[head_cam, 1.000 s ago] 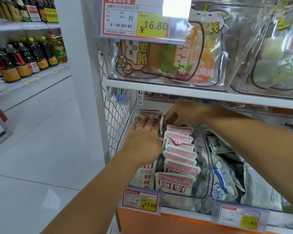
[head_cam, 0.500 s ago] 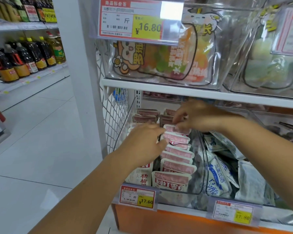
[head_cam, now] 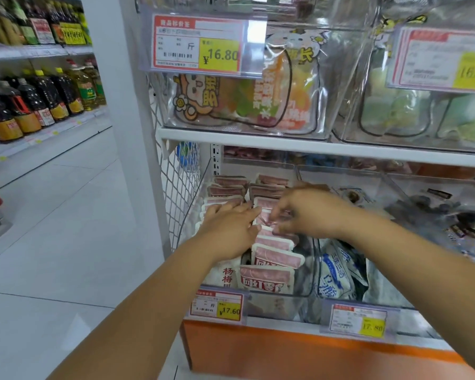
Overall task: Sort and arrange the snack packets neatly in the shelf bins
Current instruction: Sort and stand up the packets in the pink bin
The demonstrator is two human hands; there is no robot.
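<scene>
From the head camera, you look down at a white store shelf with both bare arms reaching into a clear plastic bin [head_cam: 307, 286] on the lower level. The bin holds pink-and-white snack packets [head_cam: 272, 259] standing in two rows that run front to back, the nearest ones showing red lettering.

Your left hand [head_cam: 228, 229] lies palm down over the left row, fingers spread flat and touching the packet tops, gripping nothing. Your right hand [head_cam: 310, 212] sits just beside it over the right row, fingers curled narrow and pinching the top edge of one pink packet [head_cam: 263, 216] in the middle of that row. The two hands almost touch.

Just right of this bin, a second clear bin holds blue-and-white packets [head_cam: 337, 275], lying tilted. Yellow price tags [head_cam: 217, 304] hang on the shelf's front edge below both bins.

On the level above, another clear bin holds large cartoon-printed bags [head_cam: 244, 102] behind a price label reading 16.80 [head_cam: 198, 42].

To your left, across a pale tiled floor [head_cam: 52, 242], a separate shelf carries dark bottles with yellow caps [head_cam: 33, 102].
</scene>
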